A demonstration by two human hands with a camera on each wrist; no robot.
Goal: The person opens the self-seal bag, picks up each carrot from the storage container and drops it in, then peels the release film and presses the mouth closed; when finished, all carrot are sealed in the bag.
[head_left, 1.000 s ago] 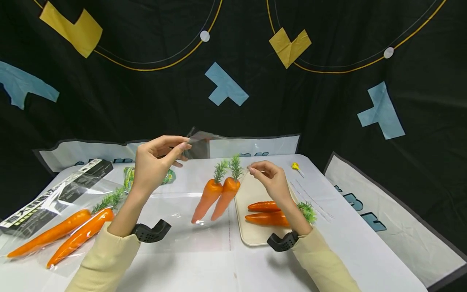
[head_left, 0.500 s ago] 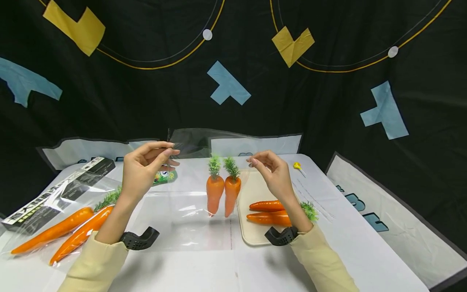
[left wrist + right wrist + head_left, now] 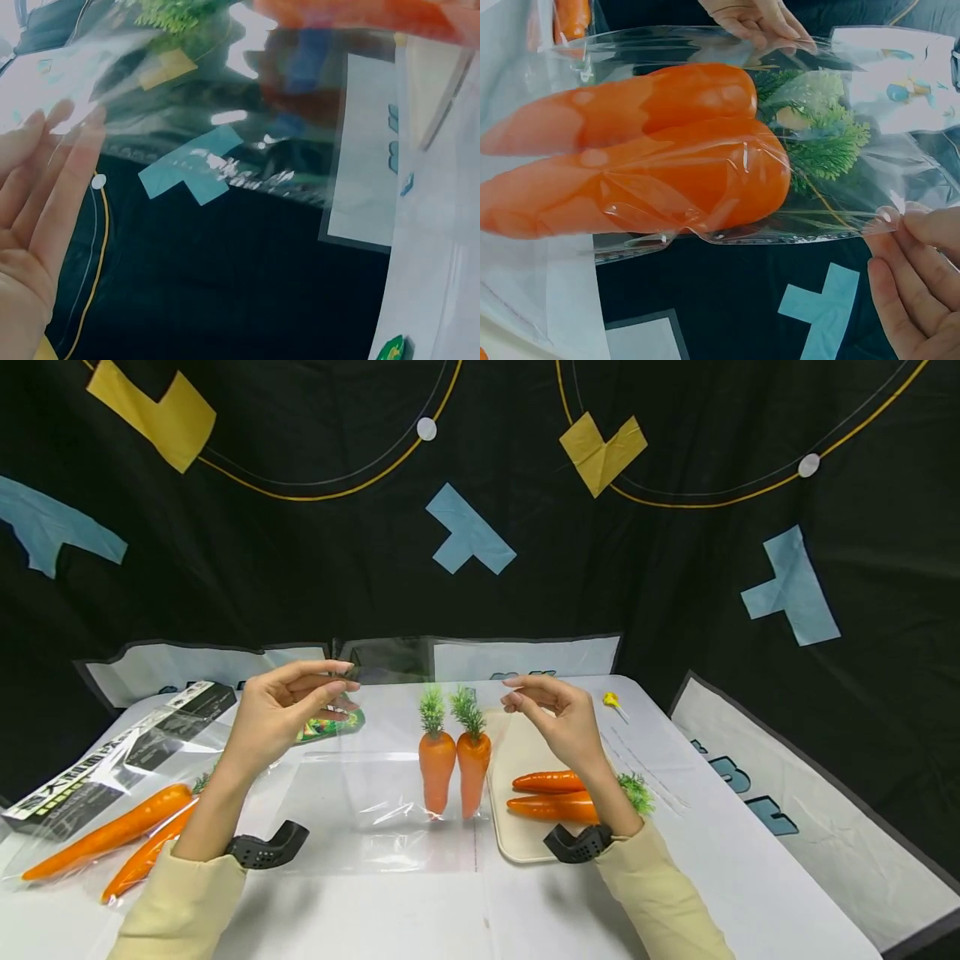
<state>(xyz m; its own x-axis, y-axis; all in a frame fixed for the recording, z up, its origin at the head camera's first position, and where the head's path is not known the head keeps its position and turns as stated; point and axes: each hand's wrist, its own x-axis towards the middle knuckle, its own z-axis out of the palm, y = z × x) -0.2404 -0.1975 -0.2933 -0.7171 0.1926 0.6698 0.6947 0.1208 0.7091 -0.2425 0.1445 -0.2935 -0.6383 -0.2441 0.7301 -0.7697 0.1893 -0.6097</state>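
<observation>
Both hands hold up a clear plastic bag (image 3: pixel 390 714) between them above the table. Inside hang two orange carrots (image 3: pixel 437 768) with feathery green tops, tips down, towards the bag's right side. My left hand (image 3: pixel 273 714) pinches the upper left corner between thumb and fingers. At the upper right corner my right hand (image 3: pixel 558 718) does the same; its grip on the film shows in the right wrist view. Under my right forearm, a beige tray (image 3: pixel 517 852) bears more carrots (image 3: pixel 558 808), partly hidden by the arm.
More bagged carrots (image 3: pixel 108 833) lie at the left, beside a long black-and-white box (image 3: pixel 123 752). A green packet (image 3: pixel 330 727) sits behind my left hand. A flat clear bag (image 3: pixel 322 818) lies mid-table. A small yellow-headed stick (image 3: pixel 612 702) is at the back right.
My left hand has moved left and the bag is spread wider. The carrots, tilted a second ago, now hang nearly upright. My right hand has barely moved.
</observation>
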